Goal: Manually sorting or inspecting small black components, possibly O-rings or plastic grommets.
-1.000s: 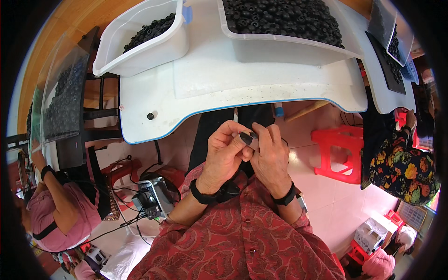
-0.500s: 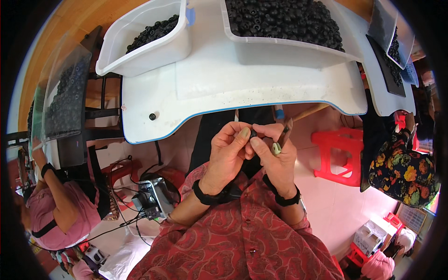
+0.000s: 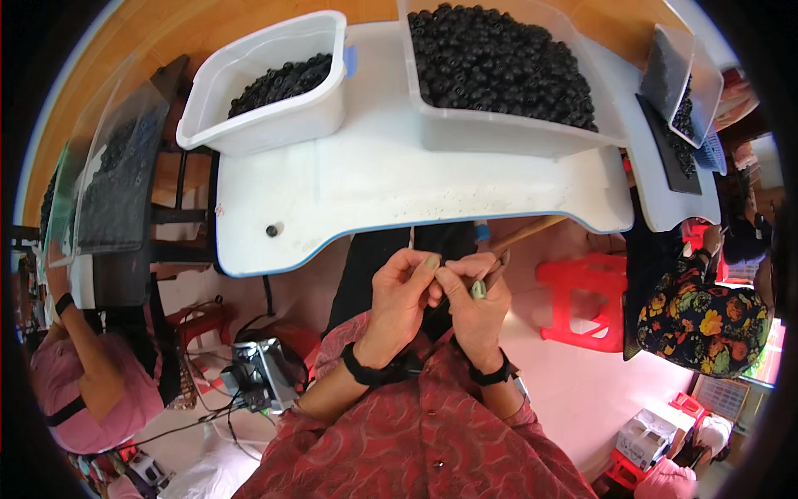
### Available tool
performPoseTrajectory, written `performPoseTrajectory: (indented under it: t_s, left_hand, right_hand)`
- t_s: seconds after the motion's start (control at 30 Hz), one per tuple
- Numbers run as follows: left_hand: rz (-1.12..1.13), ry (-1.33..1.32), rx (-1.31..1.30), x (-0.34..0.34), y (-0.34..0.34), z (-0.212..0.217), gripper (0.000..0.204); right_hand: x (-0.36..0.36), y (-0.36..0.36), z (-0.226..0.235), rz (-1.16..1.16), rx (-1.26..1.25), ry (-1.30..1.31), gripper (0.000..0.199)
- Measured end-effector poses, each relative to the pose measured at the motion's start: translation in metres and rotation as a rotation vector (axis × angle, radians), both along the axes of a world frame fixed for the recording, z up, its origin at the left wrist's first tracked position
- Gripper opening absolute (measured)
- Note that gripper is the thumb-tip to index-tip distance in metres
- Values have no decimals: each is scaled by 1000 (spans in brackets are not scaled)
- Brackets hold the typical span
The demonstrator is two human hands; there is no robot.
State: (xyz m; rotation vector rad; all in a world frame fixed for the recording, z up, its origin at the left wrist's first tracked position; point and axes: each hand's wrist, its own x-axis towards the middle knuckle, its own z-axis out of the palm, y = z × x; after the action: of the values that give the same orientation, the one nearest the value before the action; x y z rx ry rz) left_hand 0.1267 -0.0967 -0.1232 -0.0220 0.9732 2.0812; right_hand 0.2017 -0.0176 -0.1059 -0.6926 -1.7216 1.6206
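Note:
My left hand (image 3: pixel 396 301) and my right hand (image 3: pixel 480 309) meet in front of my chest, below the table edge, fingertips pinched together. Between them is a small black ring-like part, now almost wholly hidden by the fingers. A slim dark tool (image 3: pixel 499 264) lies in my right hand, its far end by the index finger; its exact kind I cannot make out. A pale green band (image 3: pixel 479 289) sits on a finger of that hand. The left thumb tip looks greenish. One loose black part (image 3: pixel 272 230) lies on the white table (image 3: pixel 366 187) at the left.
Toward the back stand a white tub (image 3: pixel 287 129) and a larger clear bin (image 3: pixel 515 133), both holding many black parts. A red stool (image 3: pixel 582 303) is on the right. A co-worker in pink (image 3: pixel 104 374) sits left; another in a flowered garment (image 3: pixel 706 320) sits right. Cables hang at lower left.
The head view has shifted, so the table sits lower in the picture. The black part showed between my fingertips before and is now mostly covered; the hands stay together.

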Motion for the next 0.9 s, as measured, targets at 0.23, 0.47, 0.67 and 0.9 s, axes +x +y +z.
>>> performPoseTrajectory:
  t_s: [0.23, 0.47, 0.67, 0.9]
  left_hand:
    - [-23, 4, 24, 3, -6, -4, 9]
    - [-58, 10, 69, 2, -8, 1, 9]
    - [-99, 6, 93, 3, -8, 2, 15]
    - [-234, 33, 146, 0, -18, -3, 15]
  right_hand:
    - [3, -3, 3, 44, -51, 17, 12]
    - [7, -3, -1, 47, -19, -6, 12]
    - [10, -10, 4, 30, -169, 76, 12]
    - [25, -5, 12, 64, -203, 28, 5]
